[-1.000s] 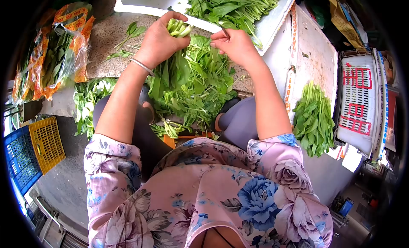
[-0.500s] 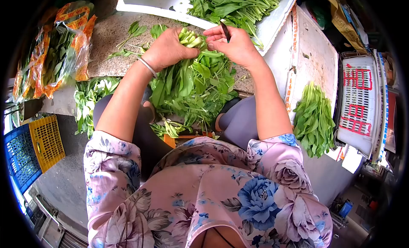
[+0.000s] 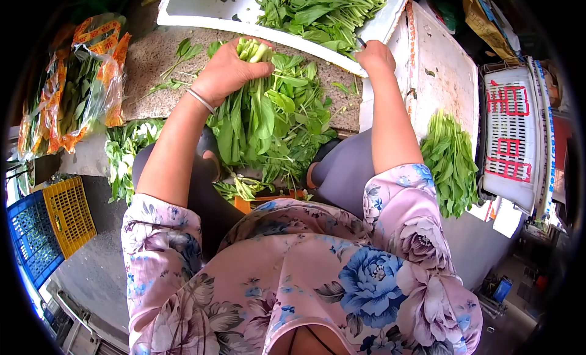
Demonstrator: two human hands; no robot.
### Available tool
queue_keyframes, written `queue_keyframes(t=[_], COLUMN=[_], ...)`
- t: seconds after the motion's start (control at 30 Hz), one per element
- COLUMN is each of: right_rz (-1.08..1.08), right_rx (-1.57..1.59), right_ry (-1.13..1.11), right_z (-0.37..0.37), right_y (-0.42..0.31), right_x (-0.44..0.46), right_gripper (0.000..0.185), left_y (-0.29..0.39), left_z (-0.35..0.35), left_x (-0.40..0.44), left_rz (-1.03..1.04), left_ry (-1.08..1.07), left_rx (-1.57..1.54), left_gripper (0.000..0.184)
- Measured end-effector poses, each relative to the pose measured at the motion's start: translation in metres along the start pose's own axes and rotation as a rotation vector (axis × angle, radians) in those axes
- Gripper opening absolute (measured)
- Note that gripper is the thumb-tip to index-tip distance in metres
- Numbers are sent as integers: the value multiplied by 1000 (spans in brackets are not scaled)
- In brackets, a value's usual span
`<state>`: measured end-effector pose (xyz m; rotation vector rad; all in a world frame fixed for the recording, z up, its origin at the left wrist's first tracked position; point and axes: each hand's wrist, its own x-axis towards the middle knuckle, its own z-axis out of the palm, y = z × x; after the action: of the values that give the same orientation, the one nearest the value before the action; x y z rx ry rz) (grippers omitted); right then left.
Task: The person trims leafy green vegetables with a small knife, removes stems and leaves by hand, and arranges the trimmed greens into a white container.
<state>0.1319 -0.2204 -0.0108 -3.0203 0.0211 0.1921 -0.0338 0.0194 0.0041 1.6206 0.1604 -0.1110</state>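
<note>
One bunch of leafy greens point(image 3: 259, 114) is clamped in the left hand point(image 3: 227, 73), pale stem ends point(image 3: 254, 51) just above that grip; below it, leaves merge into a loose pile point(image 3: 302, 108), the boundary hard to make out. Rightward, the right hand point(image 3: 376, 57) grips a slim dark tool point(image 3: 362, 42), mostly hidden. Above, a foam box point(image 3: 190, 4) is cut off.

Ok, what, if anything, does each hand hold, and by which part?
The left hand grips a bunch of greens near its stem ends. A dark, slim thing juts from the right hand; where it is held cannot be told.
</note>
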Motion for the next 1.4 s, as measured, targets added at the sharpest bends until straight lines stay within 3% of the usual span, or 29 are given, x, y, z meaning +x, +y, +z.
queue_keyframes(t=[0.07,0.2,0.27,0.33,0.47,0.53,0.6,0.67,0.73,0.87,0.9,0.93,1.0,1.03,1.13,1.3,1.4], right_rz=[124,102,9,-217,-374,-408,-372,-431,-395,-417,-403,-402,-359,-343,-357,-492,-467], right_rx=[-97,-33,127,461,786,1211,1245,1136,1067,1109,1107,1107,1093,976,1111,1371,1304], right_ry=[-74,-49,78,236,256,69,3,-171,-256,-459,-528,-529,-476,-421,-524,-743,-675], right_z=[7,-3,-17,-22,-19,-24,-25,-17,-6,-2,-4,-5,-5,-5,-3,-9,-10], right_y=[-2,-5,-5,-4,-16,-30,-40,-46,-57,-70,-71,-72,-72,-71,-65,-68,-71], right_x=[0,-2,-9,-21,-43,-58,-65,-66,-71,-79,-79,-79,-78,-77,-75,-89,-92], right_gripper=[24,22,22,24,24,20,19,22,21,29,35,35,50,58,63,39,37], left_y=[1,2,3,0,10,13,16,20,19,3,8,10,10,6,5,4,6], left_z=[-1,-4,-5,-9,-11,-9,-3,1,6,13,13,12,8,8,3,3,6], left_x=[0,-1,-2,1,-5,-10,-15,-19,-17,-7,-9,-9,-8,-7,-6,-6,-6], left_rz=[10,78,101,138,193,191,356,293,653,602,447,446,278,300,207,171,177], left_ry=[1,38,85,133,213,220,239,172,245,220,173,172,121,138,121,85,68], left_rx=[-21,-61,14,140,441,506,457,441,660,663,628,628,588,480,266,169,194], left_gripper=[30,24,22,22,27,30,23,24,27,30,30,30,30,28,26,23,24])
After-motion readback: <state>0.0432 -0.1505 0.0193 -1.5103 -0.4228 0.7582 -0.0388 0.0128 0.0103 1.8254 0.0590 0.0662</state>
